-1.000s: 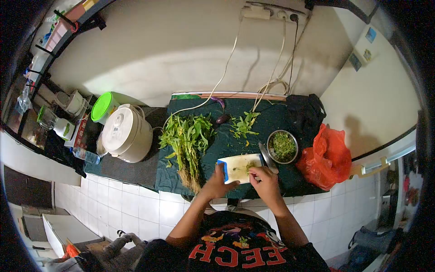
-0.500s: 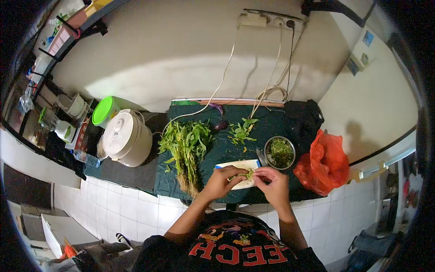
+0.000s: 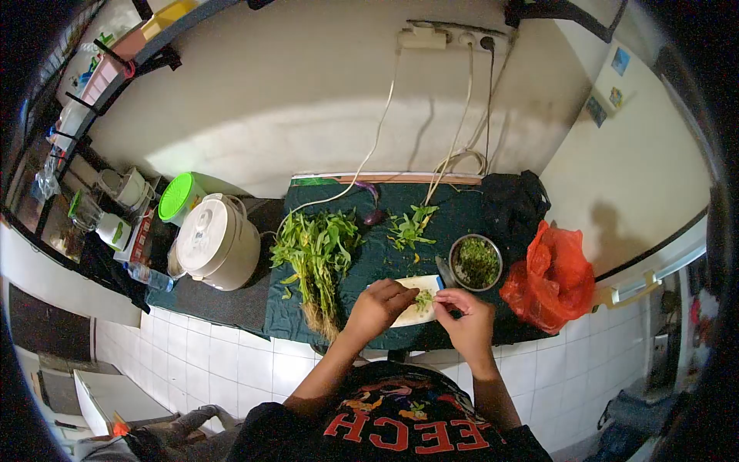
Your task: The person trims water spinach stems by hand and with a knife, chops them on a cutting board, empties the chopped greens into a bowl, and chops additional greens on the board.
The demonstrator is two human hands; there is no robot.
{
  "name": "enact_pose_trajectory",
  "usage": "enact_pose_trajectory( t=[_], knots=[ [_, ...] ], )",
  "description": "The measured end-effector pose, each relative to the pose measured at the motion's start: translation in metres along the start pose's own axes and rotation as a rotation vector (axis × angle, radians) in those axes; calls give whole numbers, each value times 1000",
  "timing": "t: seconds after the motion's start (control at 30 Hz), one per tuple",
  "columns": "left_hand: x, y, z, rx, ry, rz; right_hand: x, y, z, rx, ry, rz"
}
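Note:
Over a white cutting board [image 3: 402, 316] with a blue edge, my two hands meet around small pieces of leafy greens [image 3: 423, 299]. My left hand [image 3: 379, 309] has its fingers bent together at the left side of the pieces. Thumb and fingertips of my right hand [image 3: 466, 317] pinch at their right side. The exact fingertip contact is small and partly hidden. A knife [image 3: 444, 268] lies between the board and a metal bowl [image 3: 476, 263] of cut greens. A large bunch of leafy greens with roots [image 3: 317, 250] lies left of my left hand.
A smaller pile of leaves [image 3: 412, 228] and a purple vegetable [image 3: 372, 218] lie farther back on the dark green cloth [image 3: 362, 266]. A red plastic bag [image 3: 548, 273] sits at right. A rice cooker [image 3: 218, 242] and a green-lidded container [image 3: 179, 198] stand at left. Cables hang behind.
My hands have drawn slightly apart, showing more of the green pieces between them. The whole view has shifted a little. A person's legs at lower left have changed position.

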State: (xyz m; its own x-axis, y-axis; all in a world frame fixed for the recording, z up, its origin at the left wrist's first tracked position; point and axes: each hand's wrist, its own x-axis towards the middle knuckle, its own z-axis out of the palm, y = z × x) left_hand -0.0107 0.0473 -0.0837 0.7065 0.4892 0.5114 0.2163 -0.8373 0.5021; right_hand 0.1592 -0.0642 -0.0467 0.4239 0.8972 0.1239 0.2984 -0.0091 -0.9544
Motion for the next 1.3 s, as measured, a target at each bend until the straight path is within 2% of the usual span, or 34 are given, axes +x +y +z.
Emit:
enact_pose_trajectory(
  t=[0.03,0.17,0.27,0.33,0.37,0.43,0.5,0.57,0.7,0.77,0.97,1.17,1.3],
  knots=[
    [0,0,-2,80,-6,33,0,0,2,6,5,-8],
    [-4,-4,-1,77,5,51,-1,-5,6,-30,24,-26],
    [-10,-5,0,-15,-12,-46,-2,-5,11,-16,31,-15],
    [-13,-2,0,-312,-4,-299,0,-7,14,1,30,-9],
    [-15,-1,0,-313,-7,-297,0,-8,17,21,28,-1],
    [-15,0,-1,-835,83,-556,1,-10,24,88,31,32],
    [-15,-1,-5,-922,90,-613,4,-8,32,154,31,63],
    [-12,2,-4,-1066,229,-792,4,-4,41,199,27,93],
    [-15,-3,-2,-1146,364,-839,3,-2,58,252,28,99],
    [-14,0,-4,-1440,471,-916,1,-3,63,254,15,101],
    [-16,1,4,-1815,628,-890,-7,1,81,301,9,90],
    [-4,10,-3,-1786,665,-956,-14,0,85,353,44,47],
    [-9,5,2,-1842,625,-861,-23,-1,93,367,48,24]
  ],
)
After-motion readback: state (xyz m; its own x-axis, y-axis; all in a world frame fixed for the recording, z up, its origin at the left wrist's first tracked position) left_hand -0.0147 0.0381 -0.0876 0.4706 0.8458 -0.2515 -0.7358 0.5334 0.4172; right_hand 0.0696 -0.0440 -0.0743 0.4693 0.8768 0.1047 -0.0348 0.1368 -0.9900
